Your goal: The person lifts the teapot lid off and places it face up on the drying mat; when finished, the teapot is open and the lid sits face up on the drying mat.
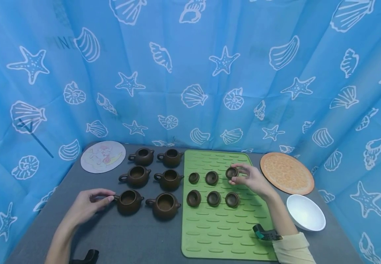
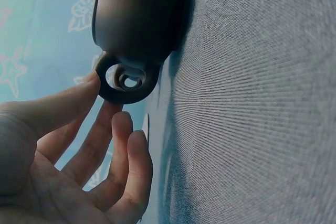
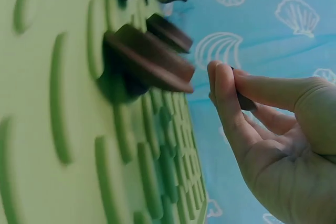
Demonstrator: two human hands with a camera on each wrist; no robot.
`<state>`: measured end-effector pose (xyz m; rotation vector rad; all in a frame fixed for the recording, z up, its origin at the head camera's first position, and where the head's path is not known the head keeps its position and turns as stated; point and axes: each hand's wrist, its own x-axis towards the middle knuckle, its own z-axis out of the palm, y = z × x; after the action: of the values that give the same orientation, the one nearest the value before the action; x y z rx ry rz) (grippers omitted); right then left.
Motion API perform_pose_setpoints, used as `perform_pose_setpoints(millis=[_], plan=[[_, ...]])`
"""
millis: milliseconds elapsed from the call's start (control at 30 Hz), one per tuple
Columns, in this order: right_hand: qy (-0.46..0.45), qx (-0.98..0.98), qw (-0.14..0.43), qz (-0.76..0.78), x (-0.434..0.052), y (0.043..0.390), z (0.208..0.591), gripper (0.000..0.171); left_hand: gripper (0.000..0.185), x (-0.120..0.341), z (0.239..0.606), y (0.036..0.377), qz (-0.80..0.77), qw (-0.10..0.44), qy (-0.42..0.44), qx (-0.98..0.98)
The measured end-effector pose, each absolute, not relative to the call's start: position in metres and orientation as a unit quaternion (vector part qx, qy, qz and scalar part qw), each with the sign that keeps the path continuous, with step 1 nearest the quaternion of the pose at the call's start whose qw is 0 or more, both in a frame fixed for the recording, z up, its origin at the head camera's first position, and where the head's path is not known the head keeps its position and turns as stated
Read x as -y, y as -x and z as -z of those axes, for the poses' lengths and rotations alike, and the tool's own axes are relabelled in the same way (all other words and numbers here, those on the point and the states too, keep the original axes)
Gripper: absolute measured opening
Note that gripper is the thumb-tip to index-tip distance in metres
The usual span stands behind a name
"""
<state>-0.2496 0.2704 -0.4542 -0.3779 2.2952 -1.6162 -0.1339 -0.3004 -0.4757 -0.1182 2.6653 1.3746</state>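
6 brown teapots on the grey table [image 1: 137, 234], 2 cols x 3 rows, all w/o lids, insides look empty. Front-left teapot [image 1: 129, 201] is the one in play, standing upright on the table, handle pointing left. Next to it front-right pot [image 1: 164, 206], then mid row [image 1: 136, 176] / [image 1: 169, 179], back row [image 1: 142, 156] / [image 1: 171, 157].

Green ribbed mat [image 1: 223, 227] right of the pots carries the lids, knob side down: 5 lying on it, e.g. front row [image 1: 193, 198], [image 1: 213, 198], [image 1: 232, 200], back row [image 1: 194, 178], [image 1: 211, 178]. 6th lid [image 1: 231, 172] is at back-right of the mat, in the right hand.

White bowl [image 1: 306, 212] at front right, empty. Orange round plate [image 1: 286, 173] behind it, pale round plate w/ drawing [image 1: 103, 156] back left; nothing on either.

Left hand [image 1: 89, 204]: palm down, low over the table, thumb + index pinching the loop handle of the front-left teapot; wrist view confirms the thumb on the ring, other fingers loose below it. Forearm comes in from bottom left.

Right hand [image 1: 249, 178]: fingertips closed on the 6th lid, thumb opposing index/middle, holding it by the edge. Can't tell if it's lifted clear of the mat or touching. Forearm across the mat's right edge, wrist strap [image 1: 264, 234] visible.
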Motion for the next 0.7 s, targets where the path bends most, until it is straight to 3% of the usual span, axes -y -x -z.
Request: perform_pose_setpoints(millis=[333,700], plan=[[0.165,-0.805,0.195,0.535,-0.273,0.258,0.468,0.057,0.035,0.301,0.476,0.134,-0.462,0.071,0.042,-0.883],[0.177,-0.817,0.194,0.514,-0.273,0.262,0.475,0.058,0.036,0.302,0.477,0.134,-0.464,0.071,0.039,-0.882]])
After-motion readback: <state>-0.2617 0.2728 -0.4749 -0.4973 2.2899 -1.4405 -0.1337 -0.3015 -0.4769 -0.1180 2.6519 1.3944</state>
